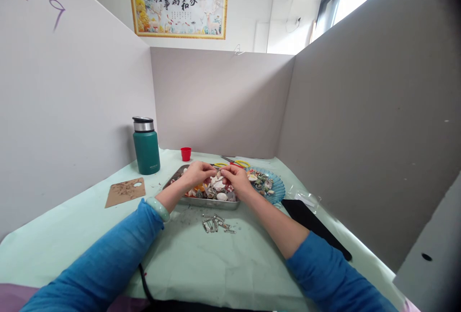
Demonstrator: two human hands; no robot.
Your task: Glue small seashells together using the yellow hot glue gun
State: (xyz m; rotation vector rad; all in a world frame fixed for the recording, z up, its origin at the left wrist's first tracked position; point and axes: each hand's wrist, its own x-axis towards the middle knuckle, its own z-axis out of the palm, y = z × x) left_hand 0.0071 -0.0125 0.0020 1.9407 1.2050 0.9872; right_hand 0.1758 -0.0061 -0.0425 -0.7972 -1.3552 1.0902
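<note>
Card (124,194) flat at left, flask (146,153) upright beyond, cup (186,154) behind tray (205,203). Left hand (198,174) over tray, fingertips drawn in near those of right hand (236,178); could not tell whether either pinched anything. Shells (222,197) heaped loose in tray beneath. Pins (215,224) piled in front, untouched. More shells on plate (280,189), right. Progress seemed partway at most; nothing showed what remained.
</note>
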